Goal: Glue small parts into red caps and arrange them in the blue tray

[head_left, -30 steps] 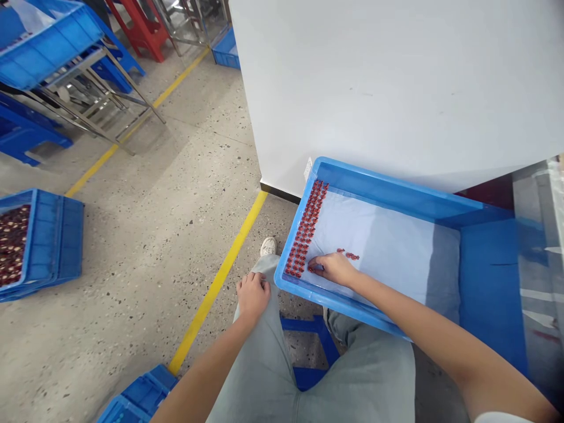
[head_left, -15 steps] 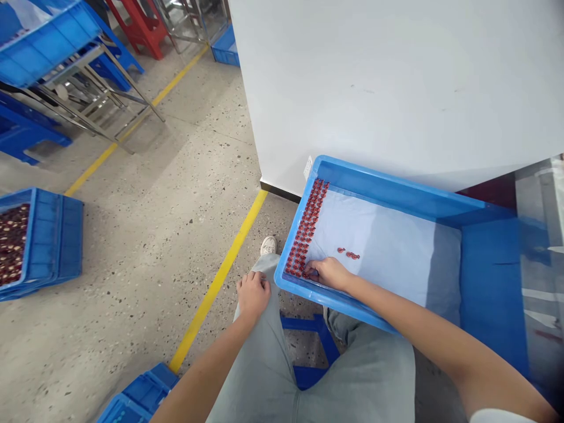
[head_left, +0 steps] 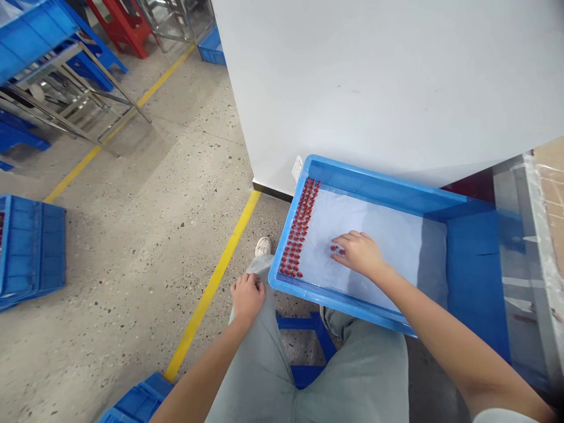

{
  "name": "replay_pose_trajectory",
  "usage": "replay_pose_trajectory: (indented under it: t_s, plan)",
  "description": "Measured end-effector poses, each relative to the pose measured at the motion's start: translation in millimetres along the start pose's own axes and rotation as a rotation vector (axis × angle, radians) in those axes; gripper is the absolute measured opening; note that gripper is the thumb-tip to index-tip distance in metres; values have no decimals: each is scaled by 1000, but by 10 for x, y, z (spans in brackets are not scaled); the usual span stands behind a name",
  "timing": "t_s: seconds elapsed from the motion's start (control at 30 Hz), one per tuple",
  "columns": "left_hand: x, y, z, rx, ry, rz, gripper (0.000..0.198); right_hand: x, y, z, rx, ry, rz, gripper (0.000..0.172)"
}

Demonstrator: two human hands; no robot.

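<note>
A blue bin (head_left: 374,177) lined with a pale cloth (head_left: 383,235) holds rows of small red pieces (head_left: 299,229) along its left side. Over the cloth, my right hand (head_left: 359,252) has its thumb and fingers apart around a few loose red pieces (head_left: 337,249); the hand partly covers them. On my left knee rests my left hand (head_left: 248,296), its fingers curled; something small and dark shows by the fingers, too small to name.
A white panel (head_left: 374,82) stands behind the bin. Blue crates (head_left: 33,247) are at the left, another (head_left: 138,402) at the bottom. A metal-framed stand (head_left: 79,94) is at upper left, a blue stool (head_left: 304,323) beneath me.
My right hand has moved from the lower end of the red rows to the loose pieces, and its fingers have parted. The view has shifted slightly right. My left hand stays on the knee.
</note>
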State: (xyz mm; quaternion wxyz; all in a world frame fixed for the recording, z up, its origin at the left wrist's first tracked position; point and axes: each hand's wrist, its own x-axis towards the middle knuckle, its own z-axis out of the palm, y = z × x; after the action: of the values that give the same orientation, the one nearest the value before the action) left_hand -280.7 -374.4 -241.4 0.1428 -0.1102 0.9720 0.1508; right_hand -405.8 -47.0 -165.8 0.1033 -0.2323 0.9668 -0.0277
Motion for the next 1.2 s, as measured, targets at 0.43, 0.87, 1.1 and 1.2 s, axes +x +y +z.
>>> replay_pose_trajectory:
  t_s: [0.43,0.87,1.1,1.2]
  plan:
    - [4,-1,17,19,11,-4,20,143,-280,251,24,-186,-217,18]
    - [-1,17,-29,18,-6,-7,22,163,-583,522,188,-158,-213,22]
    - [-2,23,-46,21,-21,-16,22,163,-594,550,319,-152,-188,23]
    - [-3,23,-47,20,-18,-15,22,170,-604,559,367,-163,-196,25]
